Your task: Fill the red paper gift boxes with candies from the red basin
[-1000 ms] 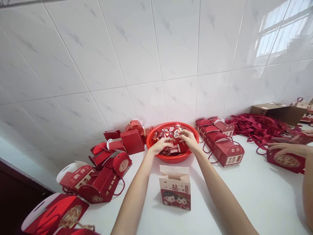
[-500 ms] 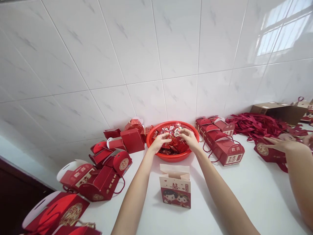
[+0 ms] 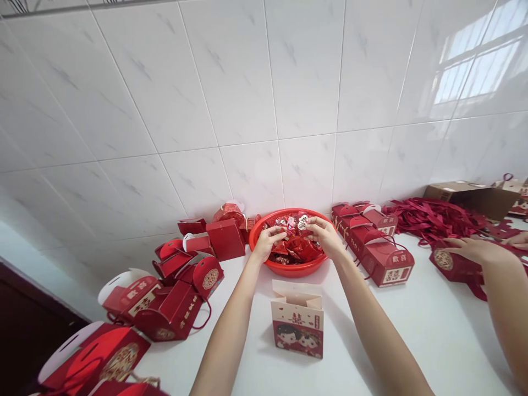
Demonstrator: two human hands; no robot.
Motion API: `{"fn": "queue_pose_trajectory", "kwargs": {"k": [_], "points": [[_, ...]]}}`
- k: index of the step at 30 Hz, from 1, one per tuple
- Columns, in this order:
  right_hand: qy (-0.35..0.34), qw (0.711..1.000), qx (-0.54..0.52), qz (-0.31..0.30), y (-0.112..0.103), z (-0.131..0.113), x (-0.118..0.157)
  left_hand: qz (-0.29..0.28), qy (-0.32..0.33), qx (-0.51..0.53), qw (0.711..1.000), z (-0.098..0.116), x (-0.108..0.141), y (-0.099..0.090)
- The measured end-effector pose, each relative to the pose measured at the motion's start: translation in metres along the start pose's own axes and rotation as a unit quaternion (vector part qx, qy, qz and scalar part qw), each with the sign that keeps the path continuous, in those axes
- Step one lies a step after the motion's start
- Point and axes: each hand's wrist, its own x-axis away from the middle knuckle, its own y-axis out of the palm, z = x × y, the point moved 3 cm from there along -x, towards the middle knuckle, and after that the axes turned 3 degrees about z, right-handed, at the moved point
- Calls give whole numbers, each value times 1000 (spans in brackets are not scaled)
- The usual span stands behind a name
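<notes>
A round red plastic basket [image 3: 295,270] stands against the wall, holding red-wrapped sweets [image 3: 300,248]. Over its left part is my left hand [image 3: 268,242], thumb and fingers drawn together around something too small to make out. My right hand [image 3: 324,235], over the right part, pinches a small white round piece [image 3: 302,222] with dark writing. In front of the basket an open-topped paper bag [image 3: 297,330] stands upright, cream above and red below, with two cartoon figures; neither hand touches it.
Red gift boxes [image 3: 177,308] crowd the left side. More red boxes [image 3: 388,261] stand right of the basket. Beyond them lie dark red ribbons [image 3: 437,217] and a cardboard box [image 3: 474,198]. At the far right, another person's hands [image 3: 474,250] are at a red box [image 3: 454,261].
The view has tilted slightly, so things sit a little lower. My hands remain over the basket, and the white round piece shows more clearly by my right fingertips.
</notes>
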Motion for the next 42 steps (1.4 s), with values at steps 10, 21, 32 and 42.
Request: {"fn": "queue_pose_trajectory", "kwargs": {"k": [10,21,32,42], "points": [[-124,991,44,-35,10,-75,48,-69,43,70,994,54,61,10],[-191,979,66,-28,4,-101,81,-237,155,-303,910,92,145,25],[-198,977,77,-33,4,-105,87,-177,146,-228,946,92,147,27],[-216,968,123,-22,13,-107,89,-170,109,-5,979,67,141,56]]}}
